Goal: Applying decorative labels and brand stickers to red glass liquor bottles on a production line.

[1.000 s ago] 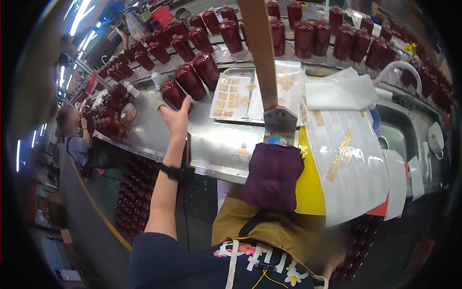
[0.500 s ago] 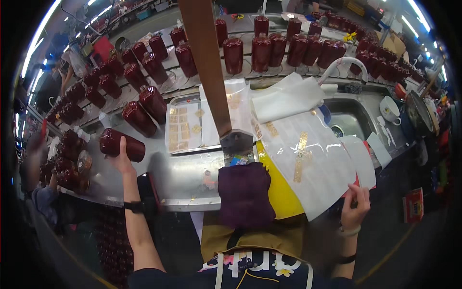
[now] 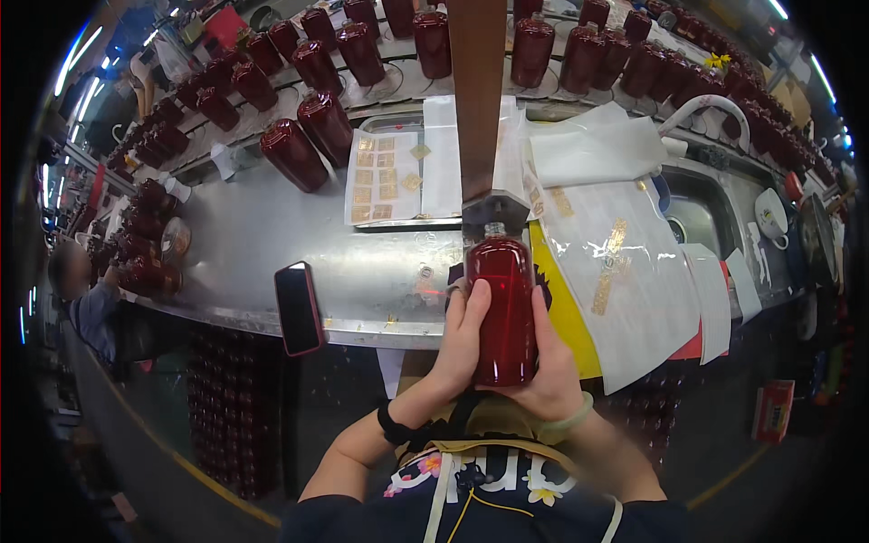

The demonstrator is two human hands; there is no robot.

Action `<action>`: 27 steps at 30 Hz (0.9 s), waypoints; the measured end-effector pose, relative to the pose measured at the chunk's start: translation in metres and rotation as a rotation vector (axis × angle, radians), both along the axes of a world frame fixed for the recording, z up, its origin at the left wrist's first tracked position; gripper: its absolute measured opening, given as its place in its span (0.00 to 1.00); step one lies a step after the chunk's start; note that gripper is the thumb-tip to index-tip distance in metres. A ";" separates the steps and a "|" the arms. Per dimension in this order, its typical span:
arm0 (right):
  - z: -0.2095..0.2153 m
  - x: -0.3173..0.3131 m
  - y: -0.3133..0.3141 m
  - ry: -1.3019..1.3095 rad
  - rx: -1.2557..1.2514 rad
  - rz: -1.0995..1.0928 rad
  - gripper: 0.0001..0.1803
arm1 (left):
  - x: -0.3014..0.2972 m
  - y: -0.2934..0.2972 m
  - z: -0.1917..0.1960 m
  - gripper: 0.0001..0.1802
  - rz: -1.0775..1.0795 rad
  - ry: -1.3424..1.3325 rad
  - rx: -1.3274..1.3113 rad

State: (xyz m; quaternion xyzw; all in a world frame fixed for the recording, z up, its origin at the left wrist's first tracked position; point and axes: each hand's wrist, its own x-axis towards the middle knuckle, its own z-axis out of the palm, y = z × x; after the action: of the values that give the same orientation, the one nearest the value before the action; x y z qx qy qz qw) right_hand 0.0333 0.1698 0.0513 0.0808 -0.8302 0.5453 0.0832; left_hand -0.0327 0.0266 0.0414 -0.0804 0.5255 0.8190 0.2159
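Note:
A glossy dark red bottle (image 3: 504, 312) stands upright between my two hands, close in front of me. My left hand (image 3: 463, 339) wraps its left side, with the thumb lying across the front. On the right side my right hand (image 3: 554, 366) clasps it low down, fingers along the edge. Part of a dark purple cloth (image 3: 455, 276) shows behind the bottle; most of it is hidden. To the right lie a yellow sheet (image 3: 566, 317) and a white sheet bearing gold stickers (image 3: 608, 281).
A brown post (image 3: 480, 100) rises just beyond the bottle. Further red bottles (image 3: 294, 156) stand on the metal table and a curved conveyor. A phone (image 3: 298, 308) lies at the table's front edge. A sink (image 3: 711, 213) with a white tap (image 3: 706, 104) is at right. A person (image 3: 95, 303) works at far left.
My left hand has brought the red bottle from the left to the middle, turning it upright. My right hand has left the white sheet's corner and now holds the bottle too.

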 end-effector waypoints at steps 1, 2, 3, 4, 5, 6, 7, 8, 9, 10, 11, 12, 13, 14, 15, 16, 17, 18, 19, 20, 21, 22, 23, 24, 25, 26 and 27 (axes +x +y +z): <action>0.000 0.001 0.002 -0.007 0.001 -0.002 0.73 | 0.001 0.005 -0.002 0.32 0.008 -0.004 -0.016; 0.003 0.000 0.004 -0.025 0.009 -0.021 0.73 | 0.000 0.008 -0.003 0.31 0.015 -0.007 -0.032; 0.005 -0.003 0.007 -0.038 0.018 -0.039 0.73 | -0.003 0.010 -0.004 0.31 0.015 -0.009 -0.031; 0.006 -0.008 0.009 -0.039 0.019 -0.039 0.73 | -0.007 0.011 -0.006 0.31 0.022 0.025 -0.038; 0.008 -0.013 0.010 -0.013 0.047 -0.024 0.73 | -0.010 0.011 -0.008 0.32 0.030 0.059 -0.045; 0.009 -0.019 0.011 0.015 0.077 -0.012 0.73 | -0.013 0.011 -0.015 0.32 0.029 0.061 -0.044; 0.010 -0.023 0.012 0.007 0.085 -0.012 0.71 | -0.017 0.010 -0.024 0.32 0.036 0.049 -0.002; 0.010 -0.027 0.012 0.009 0.085 -0.012 0.71 | -0.020 0.010 -0.030 0.32 0.044 0.038 0.040; 0.010 -0.030 0.013 0.042 0.155 -0.036 0.71 | -0.022 0.011 -0.025 0.30 0.098 0.077 -0.026; 0.009 -0.032 0.013 0.075 0.225 -0.059 0.70 | -0.027 0.009 -0.026 0.30 0.098 0.077 -0.027; 0.008 -0.035 0.013 0.140 0.323 -0.098 0.68 | -0.034 0.001 -0.031 0.30 0.066 0.210 -0.287; 0.007 -0.036 0.013 0.140 0.324 -0.091 0.68 | -0.042 -0.005 -0.038 0.29 0.038 0.340 -0.545; 0.006 -0.035 0.013 0.195 0.486 -0.080 0.66 | -0.058 -0.006 -0.044 0.27 0.199 0.617 -0.588; 0.004 -0.034 0.014 0.250 0.647 -0.069 0.64 | -0.070 -0.015 -0.046 0.20 0.261 0.647 -0.595; 0.001 -0.033 0.012 0.248 0.643 -0.069 0.64 | -0.086 -0.020 -0.045 0.19 0.301 0.703 -0.630; -0.002 -0.029 0.010 0.179 0.588 -0.069 0.63 | -0.103 -0.024 -0.043 0.19 0.336 0.759 -0.662; -0.005 -0.026 0.008 0.110 0.535 -0.067 0.62 | -0.124 -0.028 -0.043 0.19 0.250 0.790 -0.663; -0.006 -0.025 0.008 0.045 0.481 -0.061 0.61 | -0.146 -0.033 -0.044 0.21 0.168 0.820 -0.664; -0.011 -0.026 0.008 0.065 0.414 -0.075 0.60 | -0.169 -0.038 -0.055 0.20 0.042 0.931 -0.789; -0.012 -0.027 0.008 0.064 0.410 -0.069 0.60 | -0.189 -0.042 -0.064 0.19 -0.089 1.036 -0.912; -0.014 -0.028 0.008 0.052 0.397 -0.071 0.61 | -0.202 -0.036 -0.068 0.19 -0.093 1.034 -0.912; -0.015 -0.029 0.008 0.044 0.384 -0.073 0.62 | -0.212 -0.029 -0.070 0.17 -0.244 1.091 -0.819; -0.016 -0.029 0.008 0.042 0.381 -0.072 0.62 | -0.220 -0.026 -0.071 0.15 -0.394 1.142 -0.722; -0.016 -0.029 0.010 0.034 0.388 -0.061 0.62 | -0.227 -0.027 -0.074 0.15 -0.398 1.140 -0.720; -0.016 -0.029 0.010 0.026 0.394 -0.048 0.62 | -0.232 -0.032 -0.076 0.19 -0.493 1.209 -0.821; -0.015 -0.029 0.010 0.022 0.393 -0.045 0.62 | -0.235 -0.038 -0.078 0.23 -0.588 1.274 -0.925; -0.016 -0.029 0.014 0.015 0.400 -0.055 0.62 | -0.230 -0.032 -0.061 0.22 -0.666 1.152 -1.071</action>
State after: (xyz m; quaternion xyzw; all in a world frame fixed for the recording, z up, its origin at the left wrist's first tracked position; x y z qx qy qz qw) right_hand 0.0047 0.1839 0.0354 0.0771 -0.9231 0.3666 0.0867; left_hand -0.2630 -0.0054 -0.0194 0.4160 0.8659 0.2669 0.0772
